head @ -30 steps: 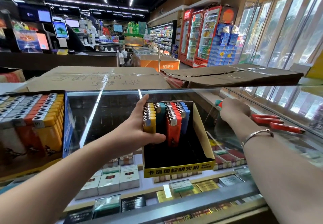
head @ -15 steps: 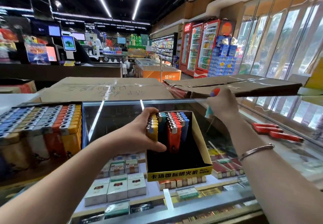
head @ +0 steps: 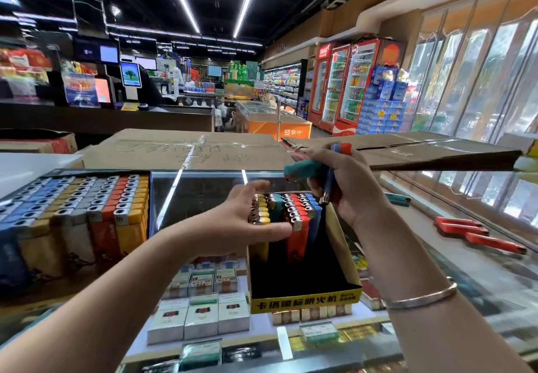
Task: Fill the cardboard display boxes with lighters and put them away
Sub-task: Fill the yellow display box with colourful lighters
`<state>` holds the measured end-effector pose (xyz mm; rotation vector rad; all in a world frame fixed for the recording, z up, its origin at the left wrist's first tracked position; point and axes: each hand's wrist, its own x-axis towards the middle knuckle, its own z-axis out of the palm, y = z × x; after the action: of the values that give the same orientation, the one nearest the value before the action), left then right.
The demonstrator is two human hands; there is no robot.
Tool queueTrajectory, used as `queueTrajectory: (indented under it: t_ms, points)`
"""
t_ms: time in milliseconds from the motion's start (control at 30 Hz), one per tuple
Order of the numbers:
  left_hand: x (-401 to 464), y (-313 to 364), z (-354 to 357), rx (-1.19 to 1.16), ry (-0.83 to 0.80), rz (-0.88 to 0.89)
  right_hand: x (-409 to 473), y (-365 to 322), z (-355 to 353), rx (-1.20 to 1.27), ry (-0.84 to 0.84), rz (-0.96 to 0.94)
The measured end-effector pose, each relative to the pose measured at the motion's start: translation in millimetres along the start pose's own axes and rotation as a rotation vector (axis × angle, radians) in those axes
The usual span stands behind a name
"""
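Note:
A black and yellow cardboard display box stands on the glass counter, partly filled at its far end with upright yellow, teal, red and blue lighters. My left hand rests against the yellow lighters on the box's left side, thumb across their front. My right hand hovers above the box's far right corner, shut on a few lighters: a teal one, a blue one and a red one. A full display box of lighters sits at the left.
Loose red lighters and a teal lighter lie on the glass counter at right. Large flat cardboard cartons lie behind the boxes. Cigarette packs show under the glass.
My right hand came back from the loose lighters at right, now holding several lighters above the box. My left hand stays on the lighters, its fingers now spread.

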<state>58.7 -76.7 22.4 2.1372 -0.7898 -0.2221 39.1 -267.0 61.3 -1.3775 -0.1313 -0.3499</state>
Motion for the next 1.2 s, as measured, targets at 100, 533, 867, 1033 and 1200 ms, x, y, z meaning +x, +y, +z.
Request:
queueTrajectory:
  t_ms: [100,533,867,1033,1200]
  points:
    - [-4,10,1,-0.069,0.245,0.203,-1,0,4,0.021,-0.056,-0.018]
    - [-16,24,-12,-0.251,0.694,0.426,-6,-4,9,0.034,-0.030,-0.079]
    - [-16,30,-11,0.089,0.788,0.473,6,4,-8,-0.027,0.256,-0.024]
    - [-13,28,-3,0.111,0.723,0.491,8,8,-8,-0.074,0.283,-0.002]
    - [-11,25,9,0.287,0.640,0.473,8,10,-7,-0.099,0.277,-0.001]
